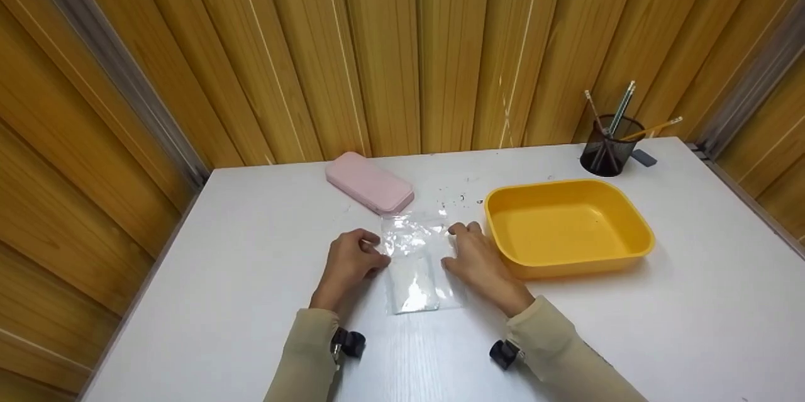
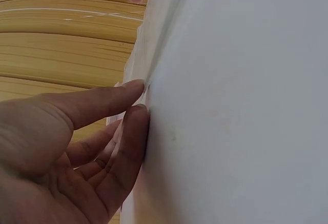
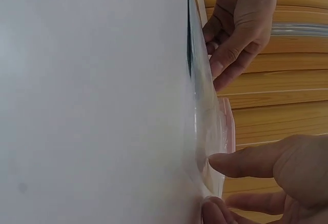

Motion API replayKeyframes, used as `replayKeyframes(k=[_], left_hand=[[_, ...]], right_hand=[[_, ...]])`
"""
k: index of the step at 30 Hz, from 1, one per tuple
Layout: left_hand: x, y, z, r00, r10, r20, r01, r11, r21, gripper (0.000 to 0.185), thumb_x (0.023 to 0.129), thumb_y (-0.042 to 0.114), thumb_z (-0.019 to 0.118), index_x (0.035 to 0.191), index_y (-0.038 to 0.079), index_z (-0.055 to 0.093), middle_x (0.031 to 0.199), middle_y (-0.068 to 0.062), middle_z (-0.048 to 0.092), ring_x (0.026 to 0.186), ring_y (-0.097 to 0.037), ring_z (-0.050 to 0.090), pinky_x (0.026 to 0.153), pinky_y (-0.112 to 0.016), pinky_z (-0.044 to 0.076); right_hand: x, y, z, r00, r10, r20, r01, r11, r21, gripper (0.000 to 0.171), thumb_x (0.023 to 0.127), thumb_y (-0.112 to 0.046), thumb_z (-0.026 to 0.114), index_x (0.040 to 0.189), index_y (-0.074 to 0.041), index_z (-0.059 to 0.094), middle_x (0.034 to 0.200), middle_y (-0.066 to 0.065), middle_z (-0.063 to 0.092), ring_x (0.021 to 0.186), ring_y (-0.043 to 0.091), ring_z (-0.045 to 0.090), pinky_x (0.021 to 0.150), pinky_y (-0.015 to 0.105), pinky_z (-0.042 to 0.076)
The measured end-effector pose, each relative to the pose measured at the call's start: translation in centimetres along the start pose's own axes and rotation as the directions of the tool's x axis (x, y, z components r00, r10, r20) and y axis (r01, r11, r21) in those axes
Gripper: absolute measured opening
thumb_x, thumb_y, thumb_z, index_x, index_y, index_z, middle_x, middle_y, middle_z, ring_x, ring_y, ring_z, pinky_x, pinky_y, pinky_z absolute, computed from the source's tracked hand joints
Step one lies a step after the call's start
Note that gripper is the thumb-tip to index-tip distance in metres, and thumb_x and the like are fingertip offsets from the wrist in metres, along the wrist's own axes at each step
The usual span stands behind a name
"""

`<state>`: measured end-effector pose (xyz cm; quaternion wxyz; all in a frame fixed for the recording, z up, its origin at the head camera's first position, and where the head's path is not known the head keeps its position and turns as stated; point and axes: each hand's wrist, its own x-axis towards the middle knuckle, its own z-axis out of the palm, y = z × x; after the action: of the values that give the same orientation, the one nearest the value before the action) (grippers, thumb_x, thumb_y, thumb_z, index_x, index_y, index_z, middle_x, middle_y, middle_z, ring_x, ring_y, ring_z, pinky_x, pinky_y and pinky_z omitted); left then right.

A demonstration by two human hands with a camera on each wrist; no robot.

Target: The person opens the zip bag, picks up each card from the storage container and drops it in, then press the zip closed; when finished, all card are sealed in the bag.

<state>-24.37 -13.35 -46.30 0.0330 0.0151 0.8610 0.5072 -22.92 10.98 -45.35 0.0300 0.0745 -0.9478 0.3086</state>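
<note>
A clear plastic bag lies flat on the white table, with a pale, flat, shiny packet inside its left part. My left hand is at the bag's left edge. In the left wrist view, the thumb and index finger of the left hand pinch that edge. At the bag's right side is my right hand, with thumb and fingers spread apart. The right wrist view shows the right thumb touching the bag, while the fingertips are partly cut off below.
A yellow plastic basin stands just right of my right hand. Beyond the bag lies a pink case. A black mesh cup with several pencils and a dark grey block are at the back right. Wood-patterned walls border the table.
</note>
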Motion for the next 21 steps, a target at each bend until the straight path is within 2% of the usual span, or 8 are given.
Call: replayKeyframes(k=[5, 7, 10, 14, 18, 21], left_hand=[[-0.5, 0.2, -0.1, 1.0, -0.006, -0.013, 0.007, 1.0, 0.017, 0.038, 0.088, 0.005, 0.085, 0.12, -0.006, 0.069, 0.086, -0.008, 0.069, 0.067, -0.019, 0.069, 0.061, -0.03, 0.061], [-0.8, 0.4, -0.4, 0.999, 0.028, -0.042, -0.026, 0.998, 0.051, 0.036, 0.089, 0.009, 0.085, 0.119, -0.005, 0.07, 0.088, -0.008, 0.07, 0.071, -0.021, 0.071, 0.063, -0.032, 0.061], [-1.1, 0.9, -1.3, 0.988, 0.118, -0.099, -0.103, 0.984, 0.145, 0.035, 0.092, 0.016, 0.084, 0.12, -0.001, 0.072, 0.099, -0.01, 0.074, 0.085, -0.026, 0.074, 0.074, -0.038, 0.062], [-1.5, 1.8, -3.0, 0.956, 0.232, -0.179, -0.167, 0.933, 0.318, 0.04, 0.095, 0.026, 0.082, 0.126, 0.003, 0.072, 0.121, -0.016, 0.074, 0.11, -0.033, 0.071, 0.092, -0.049, 0.058], [-1.7, 2.4, -5.3, 0.926, 0.308, -0.218, -0.183, 0.871, 0.456, 0.053, 0.096, 0.033, 0.081, 0.137, 0.002, 0.067, 0.142, -0.02, 0.064, 0.13, -0.039, 0.061, 0.104, -0.055, 0.053], [-1.5, 2.5, -7.0, 0.91, 0.359, -0.209, -0.198, 0.817, 0.541, 0.064, 0.097, 0.037, 0.079, 0.145, 0.0, 0.06, 0.154, -0.025, 0.053, 0.143, -0.043, 0.049, 0.112, -0.06, 0.045]], right_hand=[[-0.8, -1.0, -0.5, 0.999, -0.038, -0.022, 0.037, 0.999, -0.003, 0.051, 0.087, -0.006, 0.084, 0.131, 0.009, 0.063, 0.112, 0.022, 0.058, 0.088, 0.033, 0.06, 0.087, 0.045, 0.056], [-1.0, -1.7, -1.2, 0.998, -0.06, -0.032, 0.062, 0.997, 0.05, 0.049, 0.089, -0.007, 0.084, 0.131, 0.008, 0.063, 0.114, 0.021, 0.059, 0.089, 0.032, 0.062, 0.085, 0.044, 0.058], [-1.2, -2.6, -2.8, 0.991, -0.109, -0.079, 0.12, 0.98, 0.161, 0.043, 0.093, -0.007, 0.081, 0.129, 0.007, 0.065, 0.117, 0.021, 0.062, 0.094, 0.033, 0.067, 0.084, 0.045, 0.06], [-1.1, -2.7, -5.2, 0.973, -0.173, -0.154, 0.205, 0.953, 0.225, 0.042, 0.098, -0.009, 0.077, 0.133, 0.007, 0.063, 0.124, 0.022, 0.062, 0.106, 0.037, 0.068, 0.09, 0.048, 0.061], [-0.3, -0.8, -7.1, 0.957, -0.224, -0.184, 0.251, 0.957, 0.142, 0.052, 0.103, -0.019, 0.072, 0.145, 0.007, 0.055, 0.138, 0.024, 0.057, 0.122, 0.04, 0.061, 0.104, 0.053, 0.053], [0.4, 1.2, -8.5, 0.952, -0.246, -0.18, 0.26, 0.964, 0.057, 0.061, 0.106, -0.028, 0.068, 0.153, 0.005, 0.047, 0.152, 0.026, 0.048, 0.138, 0.043, 0.049, 0.116, 0.058, 0.042]])
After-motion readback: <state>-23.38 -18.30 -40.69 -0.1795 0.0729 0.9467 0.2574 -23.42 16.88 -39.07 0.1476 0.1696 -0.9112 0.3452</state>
